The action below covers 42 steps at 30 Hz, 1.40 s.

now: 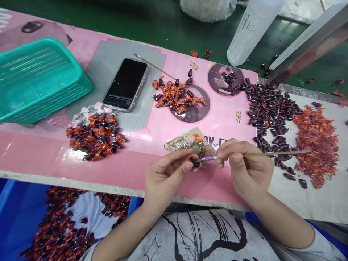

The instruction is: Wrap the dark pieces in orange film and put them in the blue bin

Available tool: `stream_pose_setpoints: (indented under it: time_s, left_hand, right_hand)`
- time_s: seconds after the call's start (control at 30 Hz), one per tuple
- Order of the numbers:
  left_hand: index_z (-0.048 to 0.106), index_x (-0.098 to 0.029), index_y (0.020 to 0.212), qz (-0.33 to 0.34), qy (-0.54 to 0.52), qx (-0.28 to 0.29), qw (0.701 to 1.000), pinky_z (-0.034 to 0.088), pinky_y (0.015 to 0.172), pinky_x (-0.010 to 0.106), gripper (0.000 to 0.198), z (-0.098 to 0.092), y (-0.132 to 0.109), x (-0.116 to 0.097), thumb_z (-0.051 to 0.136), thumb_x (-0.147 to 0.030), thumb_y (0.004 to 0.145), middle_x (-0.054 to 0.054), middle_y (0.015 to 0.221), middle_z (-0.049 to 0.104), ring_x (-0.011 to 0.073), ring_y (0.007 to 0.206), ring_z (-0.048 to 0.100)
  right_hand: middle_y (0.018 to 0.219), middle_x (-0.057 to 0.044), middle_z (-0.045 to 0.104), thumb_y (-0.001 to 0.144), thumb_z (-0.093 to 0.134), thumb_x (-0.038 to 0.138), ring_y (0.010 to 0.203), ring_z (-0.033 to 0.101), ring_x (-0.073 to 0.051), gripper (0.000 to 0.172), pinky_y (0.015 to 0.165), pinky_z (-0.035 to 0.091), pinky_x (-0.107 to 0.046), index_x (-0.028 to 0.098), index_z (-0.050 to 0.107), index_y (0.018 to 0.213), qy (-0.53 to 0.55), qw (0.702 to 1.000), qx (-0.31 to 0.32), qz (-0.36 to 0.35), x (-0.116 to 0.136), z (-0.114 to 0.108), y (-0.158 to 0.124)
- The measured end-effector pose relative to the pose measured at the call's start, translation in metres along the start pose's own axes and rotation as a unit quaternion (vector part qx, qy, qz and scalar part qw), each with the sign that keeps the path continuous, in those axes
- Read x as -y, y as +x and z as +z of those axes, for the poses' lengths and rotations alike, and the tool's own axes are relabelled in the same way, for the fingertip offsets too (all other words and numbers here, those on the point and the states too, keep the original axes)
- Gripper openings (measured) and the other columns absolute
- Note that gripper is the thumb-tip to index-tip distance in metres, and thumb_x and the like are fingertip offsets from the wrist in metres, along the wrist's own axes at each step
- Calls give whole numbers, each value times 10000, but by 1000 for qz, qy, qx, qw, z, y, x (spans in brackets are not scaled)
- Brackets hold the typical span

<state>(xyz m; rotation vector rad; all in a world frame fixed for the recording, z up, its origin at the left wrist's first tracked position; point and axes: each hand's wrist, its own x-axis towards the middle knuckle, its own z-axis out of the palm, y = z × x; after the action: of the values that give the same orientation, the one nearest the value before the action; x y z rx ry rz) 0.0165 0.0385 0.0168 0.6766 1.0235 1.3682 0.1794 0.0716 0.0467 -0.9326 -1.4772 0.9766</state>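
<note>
My left hand (pixel 164 173) pinches a small black plastic part (pixel 194 162) with an orange edge between thumb and fingertips. A thin wooden-handled brush (pixel 276 153) is held in my right hand (pixel 246 168), its purple-and-white front end pointing left, with the tip at the part. Just beyond my left fingertips lies a clear, glossy, wet-looking plate (pixel 185 139) bearing a round greenish disc (pixel 196 149) and an orange piece (pixel 198 137). To the right of my right hand are a heap of black parts (pixel 269 105) and a heap of orange spiky pieces (pixel 317 141).
Orange-and-black pieces form a pile (pixel 95 136) at left and another (pixel 178 96) in the middle. A phone (pixel 125 85), second brush (pixel 156 67), green basket (pixel 78 78), white bottle (pixel 251 30) and metal post (pixel 307 47) stand around. Below the table edge sits a blue bin (pixel 19 217).
</note>
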Motion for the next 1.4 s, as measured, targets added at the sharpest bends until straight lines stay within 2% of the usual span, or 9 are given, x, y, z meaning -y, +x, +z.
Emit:
stream_pose_setpoints:
  time_s: [0.1,0.33,0.83,0.93,1.07,1.2,1.3,1.37,1.4]
  left_hand:
    - [834,-295,929,3,1,6,1000,636,691,146,161,2,-1,-1,850,-231,782,-8,831,825,106,685,770]
    - [834,-303,929,16,9,9,1000,628,707,124,177,3,-3,-1,845,-204,782,-26,862,825,96,704,774]
    - [836,-306,897,20,27,1,999,628,687,124,166,6,-2,-4,862,-214,761,-26,844,825,93,675,768]
    - [835,-303,896,9,29,12,999,641,678,158,142,5,-2,-4,858,-241,770,-9,820,823,119,689,775]
    - [832,-289,880,-1,69,22,997,645,709,175,110,-1,-1,-13,857,-274,774,4,827,824,138,719,784]
    - [823,-271,810,35,110,-28,993,629,699,134,172,-12,9,-33,919,-328,680,-31,775,813,113,648,768]
    - [813,-256,782,57,131,-80,987,617,700,108,201,-20,19,-49,930,-357,654,-47,759,805,97,638,758]
    - [809,-247,801,52,152,-98,982,616,723,109,179,-26,24,-58,910,-342,688,-40,780,808,98,664,761]
    - [808,-243,815,45,161,-102,981,617,742,115,168,-29,26,-60,903,-321,700,-36,790,810,101,678,764]
  right_hand:
    - [699,-12,671,983,630,350,567,615,-100,249,492,512,-202,192,722,814,32,999,-12,39,-1,3,0]
    - [696,-13,671,963,656,395,557,606,-98,262,483,506,-202,189,727,817,41,997,-11,64,-1,4,-1]
    - [693,-19,669,972,644,384,570,610,-104,276,490,500,-207,184,720,798,26,999,-9,29,-1,3,0]
    - [702,-18,668,981,633,380,568,597,-100,271,486,489,-210,190,728,811,32,999,-37,16,-5,0,0]
    - [698,-9,679,990,615,410,554,600,-99,268,473,476,-211,208,737,863,36,990,-129,-42,-10,-9,5]
    - [633,19,675,1018,527,497,434,555,-93,335,405,413,-212,218,709,972,-35,962,-253,-96,-6,-35,16]
    - [670,-12,693,1003,494,567,489,600,-119,444,464,439,-245,201,649,804,-168,911,-355,-126,4,-74,16]
    - [696,-39,695,1012,392,617,541,616,-135,557,533,463,-273,200,600,707,-299,864,-398,-78,11,-108,9]
    - [701,-47,688,1025,318,614,572,618,-143,592,573,475,-284,199,605,716,-374,837,-399,-19,13,-126,5]
